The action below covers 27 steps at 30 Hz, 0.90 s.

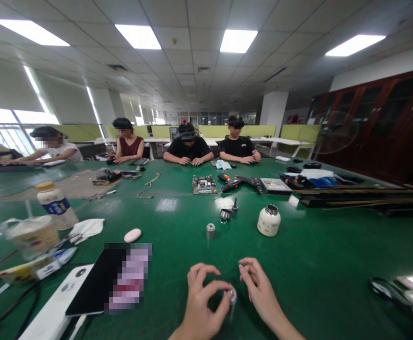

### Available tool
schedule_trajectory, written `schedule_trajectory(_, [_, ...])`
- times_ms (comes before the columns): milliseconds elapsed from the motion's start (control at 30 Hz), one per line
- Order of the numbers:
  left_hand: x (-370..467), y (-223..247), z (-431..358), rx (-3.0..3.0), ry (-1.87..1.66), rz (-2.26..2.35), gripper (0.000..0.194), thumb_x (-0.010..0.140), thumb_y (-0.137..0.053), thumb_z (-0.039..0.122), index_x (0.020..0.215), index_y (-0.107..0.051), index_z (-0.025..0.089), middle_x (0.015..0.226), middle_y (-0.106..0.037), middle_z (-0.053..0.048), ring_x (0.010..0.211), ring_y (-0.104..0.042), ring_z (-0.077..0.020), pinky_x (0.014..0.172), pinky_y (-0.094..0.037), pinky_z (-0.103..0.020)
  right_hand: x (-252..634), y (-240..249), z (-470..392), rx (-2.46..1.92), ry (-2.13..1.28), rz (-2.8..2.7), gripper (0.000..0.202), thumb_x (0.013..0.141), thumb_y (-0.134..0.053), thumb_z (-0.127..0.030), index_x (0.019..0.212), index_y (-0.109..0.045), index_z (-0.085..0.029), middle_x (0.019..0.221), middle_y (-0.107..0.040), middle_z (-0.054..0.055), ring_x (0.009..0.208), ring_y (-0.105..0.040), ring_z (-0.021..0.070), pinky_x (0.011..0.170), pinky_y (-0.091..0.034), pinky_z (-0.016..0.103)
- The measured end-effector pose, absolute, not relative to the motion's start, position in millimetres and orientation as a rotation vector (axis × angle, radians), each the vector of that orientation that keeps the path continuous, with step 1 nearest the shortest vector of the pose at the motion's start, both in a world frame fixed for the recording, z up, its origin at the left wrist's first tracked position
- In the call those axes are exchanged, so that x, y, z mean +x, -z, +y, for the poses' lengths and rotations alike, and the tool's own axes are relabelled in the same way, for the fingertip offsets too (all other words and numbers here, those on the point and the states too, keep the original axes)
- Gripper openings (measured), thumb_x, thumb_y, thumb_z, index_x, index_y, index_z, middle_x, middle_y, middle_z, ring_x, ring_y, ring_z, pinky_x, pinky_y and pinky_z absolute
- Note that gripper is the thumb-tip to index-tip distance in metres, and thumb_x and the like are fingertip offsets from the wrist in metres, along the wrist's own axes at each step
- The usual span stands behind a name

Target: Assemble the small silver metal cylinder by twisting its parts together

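Near the table's front edge, my left hand (203,300) pinches a small clear, ring-shaped piece (233,297) between thumb and forefinger. Just right of it is my right hand (259,289), thumb and forefinger drawn together. Whether anything tiny sits between those fingertips cannot be made out. Beyond my hands a short silver metal cylinder (210,231) stands upright. Farther back lie a metal piece with a ring (225,216) and a small dark metal part (235,206). A cream-coloured bottle (269,222) with an open metal neck stands to the right.
On the left are a phone (96,278), a white power bank (54,307), a pink oval item (132,235), a cup (31,236) and a drink bottle (57,208). A circuit board (204,184) and power drills (240,182) lie mid-table. Several people sit opposite.
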<state>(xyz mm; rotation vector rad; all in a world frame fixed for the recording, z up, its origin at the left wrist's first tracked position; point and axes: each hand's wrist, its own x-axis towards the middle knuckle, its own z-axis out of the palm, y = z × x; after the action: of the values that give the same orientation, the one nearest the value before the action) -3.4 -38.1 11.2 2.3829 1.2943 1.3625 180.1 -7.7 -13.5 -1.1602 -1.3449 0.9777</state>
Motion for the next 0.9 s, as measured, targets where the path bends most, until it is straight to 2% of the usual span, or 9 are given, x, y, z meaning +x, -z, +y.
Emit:
schedule_trajectory(100, [-3.7,-16.3,-39.3,2.396,-1.268,1.219,0.029,0.079,-0.064,0.019,0.106,-0.067,0.028,0.107,-0.060,-0.007,0.105,-0.048,-0.0284,0.090,-0.041,-0.047,181.0,7.4,-8.1,-1.147,-0.954,-1.312,0.034,0.088,-0.055,-0.053,0.100,-0.052,-0.021,0.069,-0.053,-0.004,0.048,-0.049,0.0103,0.045,-0.039,0.021])
schedule_trajectory(200, [-2.5,-20.3,-39.9,2.362,-1.169,1.226,0.045,0.073,-0.072,0.026,0.115,-0.059,0.023,0.109,-0.061,-0.009,0.103,-0.049,-0.0298,0.088,-0.042,-0.046,180.2,-6.1,-14.7,-1.065,-0.949,-1.279,0.031,0.091,-0.052,-0.051,0.104,-0.049,-0.023,0.082,-0.061,0.000,0.063,-0.062,0.0144,0.067,-0.050,0.028])
schedule_trajectory(267, [-0.9,-20.5,-39.4,2.341,-1.124,1.254,0.038,0.070,-0.075,0.031,0.103,-0.060,0.020,0.101,-0.063,-0.008,0.099,-0.050,-0.0297,0.085,-0.043,-0.045,177.8,-15.7,-22.6,-0.971,-1.009,-1.305,0.029,0.094,-0.048,-0.049,0.108,-0.047,-0.024,0.094,-0.065,0.004,0.075,-0.068,0.0179,0.079,-0.051,0.033])
schedule_trajectory(367, [1.1,-17.8,-37.8,2.350,-1.094,1.261,0.027,0.072,-0.074,0.030,0.092,-0.059,0.020,0.091,-0.064,-0.006,0.095,-0.051,-0.0286,0.081,-0.042,-0.043,173.9,-25.8,-33.7,-0.899,-1.094,-1.399,0.030,0.095,-0.047,-0.048,0.113,-0.047,-0.024,0.103,-0.065,0.007,0.086,-0.070,0.0209,0.083,-0.052,0.036])
schedule_trajectory(500, [1.9,-15.1,-36.7,2.350,-1.099,1.279,0.024,0.071,-0.074,0.028,0.087,-0.058,0.020,0.087,-0.064,-0.005,0.093,-0.051,-0.0280,0.080,-0.041,-0.042,175.1,-34.8,-35.0,-1.010,-1.002,-1.424,0.029,0.095,-0.046,-0.047,0.110,-0.049,-0.022,0.089,-0.066,0.004,0.057,-0.063,0.0137,0.062,-0.054,0.029])
schedule_trajectory(567, [1.8,-15.2,-36.6,2.343,-1.110,1.290,0.023,0.070,-0.074,0.027,0.085,-0.058,0.020,0.086,-0.064,-0.005,0.092,-0.051,-0.0278,0.080,-0.041,-0.042,177.2,-40.6,-32.1,-1.039,-0.932,-1.419,0.027,0.094,-0.048,-0.045,0.110,-0.048,-0.022,0.087,-0.065,0.003,0.054,-0.062,0.0131,0.059,-0.053,0.028])
schedule_trajectory(633, [2.0,-15.7,-36.3,2.341,-1.121,1.275,0.023,0.070,-0.073,0.027,0.085,-0.057,0.020,0.086,-0.064,-0.005,0.092,-0.051,-0.0275,0.080,-0.041,-0.041,177.4,-46.0,-30.6,-1.055,-0.886,-1.477,0.028,0.089,-0.057,-0.038,0.111,-0.048,-0.023,0.094,-0.066,0.005,0.069,-0.068,0.0168,0.072,-0.055,0.032])
schedule_trajectory(733, [2.8,-16.0,-35.2,2.341,-1.142,1.248,0.019,0.071,-0.070,0.022,0.084,-0.056,0.020,0.084,-0.063,-0.005,0.091,-0.052,-0.0266,0.078,-0.041,-0.040,172.7,-49.4,-33.8,-1.111,-0.884,-1.631,0.048,0.074,-0.071,-0.021,0.116,-0.049,-0.025,0.109,-0.066,0.006,0.089,-0.070,0.0217,0.091,-0.051,0.040])
schedule_trajectory(900, [3.6,-14.2,-35.4,2.335,-1.129,1.255,0.016,0.071,-0.066,0.018,0.083,-0.056,0.020,0.082,-0.062,-0.004,0.088,-0.052,-0.0255,0.075,-0.040,-0.038,167.2,-48.4,-38.4,-1.126,-0.903,-1.676,0.048,0.071,-0.064,-0.007,0.114,-0.053,-0.026,0.105,-0.067,0.004,0.094,-0.070,0.0216,0.098,-0.048,0.042])
